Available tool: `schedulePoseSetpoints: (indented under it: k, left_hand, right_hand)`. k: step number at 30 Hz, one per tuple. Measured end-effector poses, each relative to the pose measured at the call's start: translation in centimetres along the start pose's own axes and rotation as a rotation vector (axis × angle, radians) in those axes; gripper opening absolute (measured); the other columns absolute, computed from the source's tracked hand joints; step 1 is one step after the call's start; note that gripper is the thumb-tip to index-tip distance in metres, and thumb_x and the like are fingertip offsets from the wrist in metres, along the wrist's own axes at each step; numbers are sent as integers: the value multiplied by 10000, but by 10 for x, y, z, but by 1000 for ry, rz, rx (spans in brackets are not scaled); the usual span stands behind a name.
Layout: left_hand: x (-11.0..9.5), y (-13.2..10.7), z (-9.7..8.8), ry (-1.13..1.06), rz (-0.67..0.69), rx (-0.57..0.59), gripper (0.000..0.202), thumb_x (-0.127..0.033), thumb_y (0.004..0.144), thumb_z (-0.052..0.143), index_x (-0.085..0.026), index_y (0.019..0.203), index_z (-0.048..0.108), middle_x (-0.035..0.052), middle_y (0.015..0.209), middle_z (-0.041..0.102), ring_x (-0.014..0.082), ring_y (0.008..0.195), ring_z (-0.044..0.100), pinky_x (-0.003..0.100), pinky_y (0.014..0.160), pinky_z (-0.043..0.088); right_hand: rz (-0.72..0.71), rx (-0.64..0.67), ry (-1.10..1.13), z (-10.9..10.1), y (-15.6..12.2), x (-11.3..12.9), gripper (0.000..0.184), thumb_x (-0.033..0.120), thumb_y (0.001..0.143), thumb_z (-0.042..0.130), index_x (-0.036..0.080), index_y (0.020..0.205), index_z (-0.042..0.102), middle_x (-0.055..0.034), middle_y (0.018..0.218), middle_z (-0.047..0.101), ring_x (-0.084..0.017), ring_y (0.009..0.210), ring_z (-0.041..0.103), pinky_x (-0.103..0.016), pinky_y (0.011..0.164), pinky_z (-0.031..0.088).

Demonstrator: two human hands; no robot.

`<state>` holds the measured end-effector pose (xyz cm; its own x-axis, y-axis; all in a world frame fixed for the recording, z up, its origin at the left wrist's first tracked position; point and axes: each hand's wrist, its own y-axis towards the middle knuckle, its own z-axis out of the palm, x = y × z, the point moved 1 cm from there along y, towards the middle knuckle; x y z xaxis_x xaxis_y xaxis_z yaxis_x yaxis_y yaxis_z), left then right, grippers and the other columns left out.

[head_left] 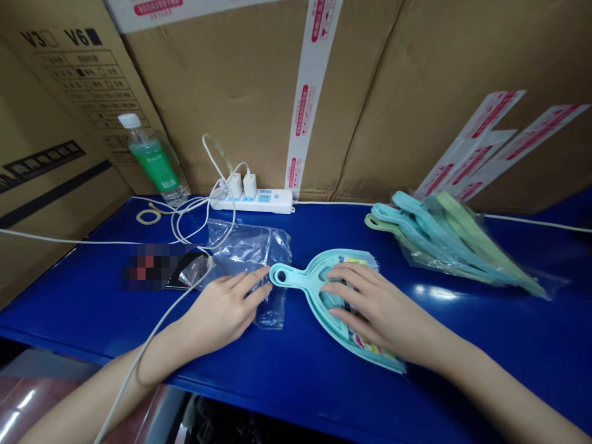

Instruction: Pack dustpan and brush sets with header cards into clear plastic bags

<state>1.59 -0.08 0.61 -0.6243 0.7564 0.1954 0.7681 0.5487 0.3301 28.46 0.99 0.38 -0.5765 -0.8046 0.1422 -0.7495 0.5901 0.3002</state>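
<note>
A light teal mini dustpan and brush set [309,280] lies on the blue table [485,345], its handle with a round hole pointing left. My right hand [374,308] rests flat on the pan, fingers stretched over it. My left hand [222,308] lies flat with spread fingers on the near edge of a clear plastic bag [250,253], fingertips close to the dustpan's handle. Neither hand grips anything.
A stack of bagged teal and green dustpan sets [444,240] lies at the right. A white power strip [259,200] with chargers and white cables [189,216], a green-labelled bottle [155,160] and a dark phone [185,271] sit at the left. Cardboard boxes [240,86] stand behind.
</note>
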Motion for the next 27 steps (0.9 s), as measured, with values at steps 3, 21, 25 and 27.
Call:
schedulePoseSetpoints:
  k: [3,21,25,27]
  left_hand:
    - [0,0,-1,1,5,11,291,-55,845,429,-127,1038,634,135,1172,666,224,879,700,332,673,594]
    - [-2,0,-7,-306,96,197,261,-289,899,564,-186,1127,640,64,1141,693,207,844,624,332,688,543]
    - [-3,-1,-10,-353,95,235,318,-335,884,590,-199,1167,639,77,1185,677,218,873,604,332,688,541]
    - [-4,-1,-10,-353,100,237,320,-314,878,593,-196,1173,634,71,1195,673,219,866,595,339,691,544]
  right_hand:
    - [-4,16,30,1,-1,-2,241,268,987,382,199,1033,608,-131,1083,641,-274,1090,591,-460,887,508]
    - [-19,76,43,5,0,-3,259,292,990,403,211,1026,647,-111,1168,670,-264,1127,602,-493,951,490]
    - [-20,67,35,5,0,-4,267,290,992,399,208,1016,652,-114,1154,673,-268,1113,607,-486,931,501]
    - [-25,61,28,5,0,-3,276,288,994,392,201,1008,653,-118,1144,673,-273,1107,607,-483,916,507]
